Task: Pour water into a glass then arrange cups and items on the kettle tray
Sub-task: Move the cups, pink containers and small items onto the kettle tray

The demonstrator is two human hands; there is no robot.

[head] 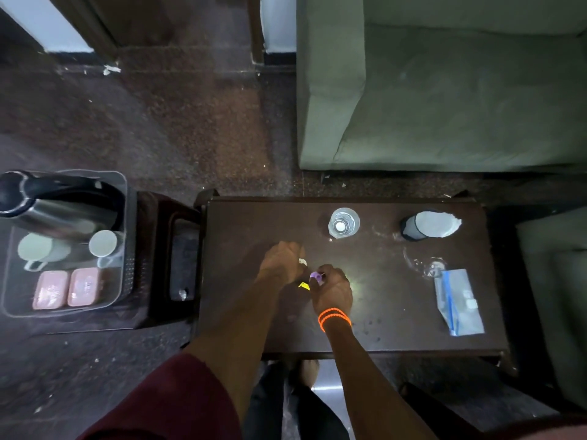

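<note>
Two hands [281, 263] [332, 289], glass [343, 223], pouch [459, 301] nearby

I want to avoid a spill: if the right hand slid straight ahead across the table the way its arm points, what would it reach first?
Probably the left hand, which sits close ahead of the right hand. The water bottle stands further on, slightly to the right of that line, though depth is hard to judge.

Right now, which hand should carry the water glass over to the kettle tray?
Probably left. The kettle tray sits on the left hand's side; the right hand pinches a small purple item. The glass stands within either's reach.
</note>
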